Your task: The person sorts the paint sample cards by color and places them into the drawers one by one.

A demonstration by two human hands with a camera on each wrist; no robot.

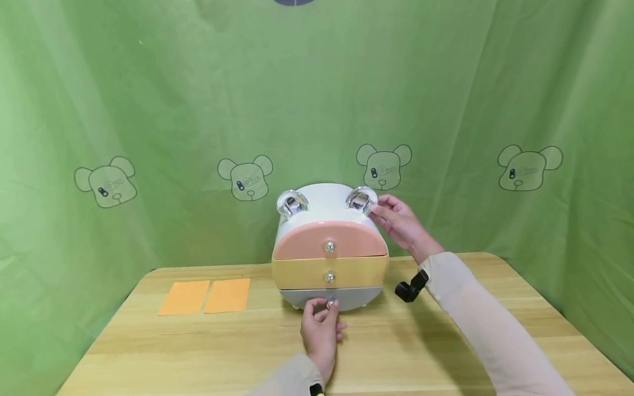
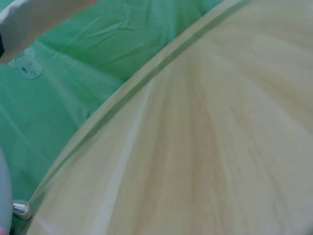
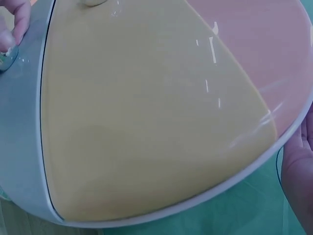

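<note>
The drawer cabinet (image 1: 322, 204) stands by the back edge of the worktop (image 1: 148, 357), about midway between the back corners, its grey bottom drawer (image 1: 299, 297) looking closed or nearly so. Any pull on the knob (image 1: 331, 302) is best kept straight toward the front edge, slow and level, since a sideways tug would likely bind the drawer. Up top, the right hand (image 1: 402, 223) should give just enough backward and downward pressure to stop the cabinet sliding or tipping.

The left hand (image 1: 322, 333) points away from the front edge, thumb and finger pinching the knob. The right hand is bent at the wrist beside the silver ear (image 1: 360, 201) on its own side, fingertips touching; whether they clasp it or merely rest there, I cannot tell.
</note>
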